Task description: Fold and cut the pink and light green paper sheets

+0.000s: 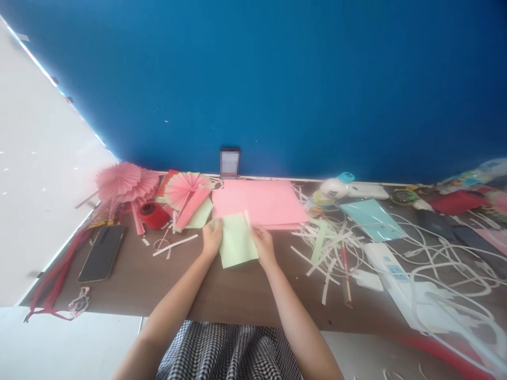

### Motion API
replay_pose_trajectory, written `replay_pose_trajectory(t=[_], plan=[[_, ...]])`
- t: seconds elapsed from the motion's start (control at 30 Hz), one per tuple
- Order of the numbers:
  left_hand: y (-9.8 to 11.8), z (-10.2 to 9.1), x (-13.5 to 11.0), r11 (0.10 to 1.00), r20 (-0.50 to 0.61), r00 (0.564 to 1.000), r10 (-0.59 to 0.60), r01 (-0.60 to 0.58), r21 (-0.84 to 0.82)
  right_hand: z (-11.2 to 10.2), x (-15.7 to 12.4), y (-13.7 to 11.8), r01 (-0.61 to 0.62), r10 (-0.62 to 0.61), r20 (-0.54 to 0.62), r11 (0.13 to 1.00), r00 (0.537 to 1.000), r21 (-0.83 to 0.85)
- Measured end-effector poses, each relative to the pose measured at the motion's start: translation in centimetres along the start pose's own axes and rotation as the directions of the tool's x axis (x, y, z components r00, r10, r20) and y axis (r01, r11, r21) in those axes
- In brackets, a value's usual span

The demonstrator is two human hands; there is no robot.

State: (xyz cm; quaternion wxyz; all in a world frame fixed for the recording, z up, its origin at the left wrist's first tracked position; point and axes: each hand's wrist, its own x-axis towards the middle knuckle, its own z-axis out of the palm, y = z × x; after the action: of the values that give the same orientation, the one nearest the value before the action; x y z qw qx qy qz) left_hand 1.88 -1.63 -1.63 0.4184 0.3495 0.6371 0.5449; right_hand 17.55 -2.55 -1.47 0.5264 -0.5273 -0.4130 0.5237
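Observation:
Between my two hands is a light green sheet of paper, raised a little over the near edge of a stack of pink paper. My left hand is closed on its left edge, thumb on top. On the opposite edge, my right hand pinches the sheet near a narrow pale strip at its upper right corner. The fingers under the sheet are hidden. Left of the pink stack lies a pleated pink and green paper fan.
Pleated pink fans, a red thread spool and a phone lie left. Rightward are paper offcuts, a pencil, a power strip and tangled white cables. A blue partition rises behind the table.

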Motion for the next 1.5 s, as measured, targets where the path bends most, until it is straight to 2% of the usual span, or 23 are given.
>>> replay_pose_trajectory(t=[0.13,0.33,0.57,0.9,1.17,1.33,1.5], plan=[[-0.1,0.0,0.1,1.0,0.003,1.0,0.007,-0.007,-0.015,-0.1,0.1,0.3,0.016,-0.016,0.013,1.0,1.0,-0.015],[-0.2,0.0,0.2,0.999,-0.003,1.0,-0.013,0.013,-0.046,0.1,0.0,0.2,0.056,-0.056,-0.026,0.998,0.998,-0.007],[0.4,0.0,-0.1,0.999,-0.03,1.0,0.001,-0.002,-0.044,0.1,0.0,0.1,0.028,-0.028,-0.009,1.0,1.0,-0.008],[0.9,0.1,-0.3,0.997,-0.039,0.999,-0.02,0.018,-0.072,0.1,-0.1,0.3,0.064,-0.065,-0.038,0.997,0.997,-0.031],[1.4,0.0,-0.3,1.0,-0.088,0.996,-0.012,0.01,-0.02,0.1,-0.1,0.0,0.065,-0.065,0.001,0.996,0.998,-0.061],[1.1,0.0,-0.2,1.0,-0.047,0.999,0.001,-0.002,-0.024,0.3,-0.1,0.1,0.068,-0.069,-0.032,0.997,0.997,-0.03],[1.3,-0.1,-0.3,1.0,-0.08,0.997,-0.009,0.008,-0.018,0.3,-0.2,0.3,0.069,-0.071,-0.047,0.997,0.996,-0.046]])
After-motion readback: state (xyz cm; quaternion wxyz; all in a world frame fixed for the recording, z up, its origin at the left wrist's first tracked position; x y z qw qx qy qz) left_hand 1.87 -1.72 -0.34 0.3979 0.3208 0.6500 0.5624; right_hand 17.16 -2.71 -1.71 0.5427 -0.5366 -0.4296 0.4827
